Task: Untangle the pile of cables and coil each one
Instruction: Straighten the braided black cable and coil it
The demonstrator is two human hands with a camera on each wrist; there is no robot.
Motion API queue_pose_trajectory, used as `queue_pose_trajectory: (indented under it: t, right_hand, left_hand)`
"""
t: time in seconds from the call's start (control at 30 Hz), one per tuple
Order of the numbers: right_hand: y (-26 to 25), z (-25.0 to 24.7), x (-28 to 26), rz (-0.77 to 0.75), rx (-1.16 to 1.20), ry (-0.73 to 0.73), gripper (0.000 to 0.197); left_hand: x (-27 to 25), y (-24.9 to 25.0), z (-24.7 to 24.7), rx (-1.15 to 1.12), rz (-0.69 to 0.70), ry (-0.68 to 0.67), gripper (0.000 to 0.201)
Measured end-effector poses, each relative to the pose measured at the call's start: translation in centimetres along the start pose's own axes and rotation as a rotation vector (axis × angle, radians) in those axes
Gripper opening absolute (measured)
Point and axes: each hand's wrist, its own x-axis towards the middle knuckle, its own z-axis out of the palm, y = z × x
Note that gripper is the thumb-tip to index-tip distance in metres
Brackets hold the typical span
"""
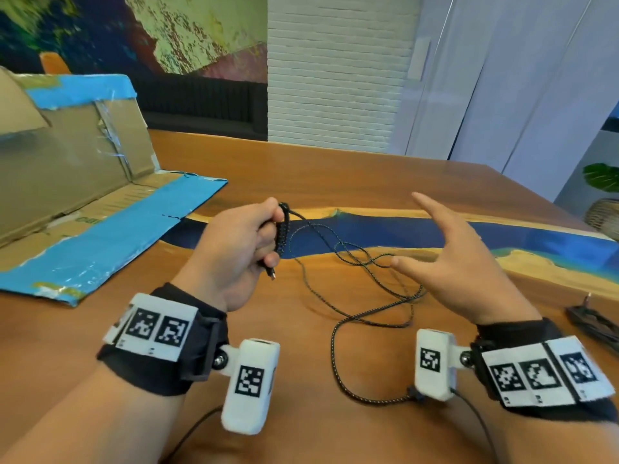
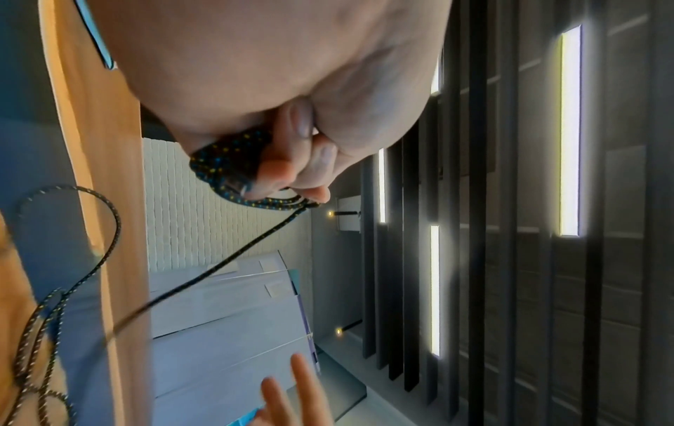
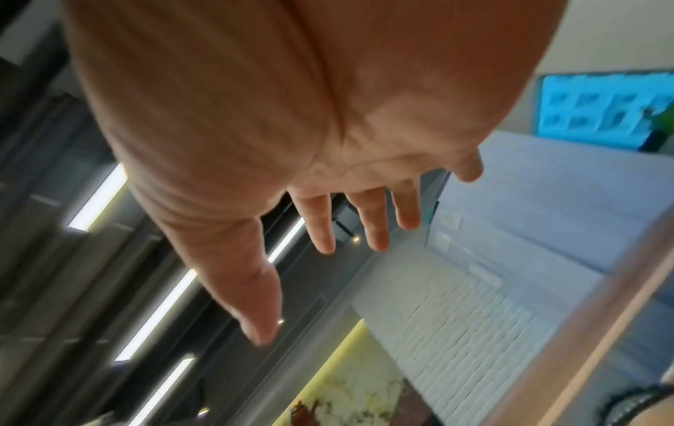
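Note:
A black braided cable [image 1: 365,298] with light flecks trails in loose loops over the wooden table [image 1: 335,169]. My left hand [image 1: 244,242] is raised above the table and grips a small coil of this cable [image 1: 284,229]; a metal plug end [image 1: 272,273] pokes out below the fist. The left wrist view shows the wound turns [image 2: 222,164] held by curled fingers [image 2: 310,161]. My right hand [image 1: 445,249] hovers to the right of the loops with fingers [image 3: 372,219] spread and straight, holding nothing. The cable's other end [image 1: 413,393] lies near my right wrist.
A flattened cardboard box [image 1: 83,202] with blue tape lies at the left, one flap upright. Another dark coiled cable [image 1: 596,323] rests at the table's right edge. A blue resin strip [image 1: 502,236] crosses the tabletop. A potted plant [image 1: 603,195] stands beyond the right edge.

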Motion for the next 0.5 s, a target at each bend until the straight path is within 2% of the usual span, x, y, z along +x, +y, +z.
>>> queue_pose_trajectory:
  t: [0.13, 0.23, 0.33, 0.4, 0.5]
  right_hand:
    - [-3.6, 2.5, -1.5, -0.174, 0.194, -0.047, 0.075]
    - [-4.2, 4.8, -2.0, -0.261, 0.346, -0.125, 0.050]
    - [-4.3, 5.7, -2.0, -0.186, 0.652, -0.168, 0.020]
    - [-4.2, 5.6, -1.8, -0.122, 0.775, -0.146, 0.021]
    - [-3.5, 5.5, -1.4, -0.079, 0.684, -0.090, 0.023]
  left_hand:
    - [-0.7, -0.6, 1.2, 0.082, -0.002, -0.108, 0.031]
    - [-1.6, -0.5, 2.1, 0.059, -0.030, -0.198, 0.033]
    - [-2.0, -0.3, 2.5, -0.018, -0.089, -0.264, 0.036]
    - [-2.1, -0.1, 2.5, -0.098, -0.136, -0.322, 0.035]
    - [-2.4, 0.2, 2.5, -0.322, -0.174, -0.408, 0.036]
